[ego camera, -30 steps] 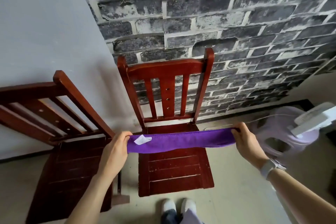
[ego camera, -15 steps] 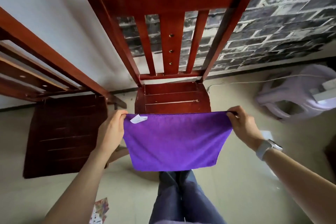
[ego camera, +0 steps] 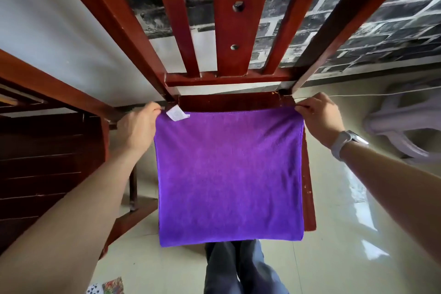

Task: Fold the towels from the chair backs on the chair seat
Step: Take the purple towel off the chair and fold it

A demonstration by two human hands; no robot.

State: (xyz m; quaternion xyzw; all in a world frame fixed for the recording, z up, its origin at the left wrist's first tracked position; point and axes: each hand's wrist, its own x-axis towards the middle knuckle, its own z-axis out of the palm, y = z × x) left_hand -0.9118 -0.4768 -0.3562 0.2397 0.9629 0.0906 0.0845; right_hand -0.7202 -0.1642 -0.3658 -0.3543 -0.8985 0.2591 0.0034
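A purple towel [ego camera: 229, 174] lies spread flat over the seat [ego camera: 309, 188] of the red wooden chair in front of me, covering nearly all of it. A white label sits at the towel's far left corner. My left hand [ego camera: 137, 130] pinches that far left corner. My right hand [ego camera: 319, 118], with a watch on the wrist, pinches the far right corner near the chair back [ego camera: 229, 31]. The towel's near edge reaches the seat's front, just above my legs.
A second dark red chair [ego camera: 47, 150] stands close on the left, its seat beside my left arm. A pale plastic stool [ego camera: 403, 126] lies on the floor at right. A white cord runs along the floor behind. Playing cards [ego camera: 107, 286] lie on the tiles.
I have leaned in closer and brought the towel down from hanging in the air to lying flat on the seat. Both hands moved forward toward the chair back, still holding the corners.
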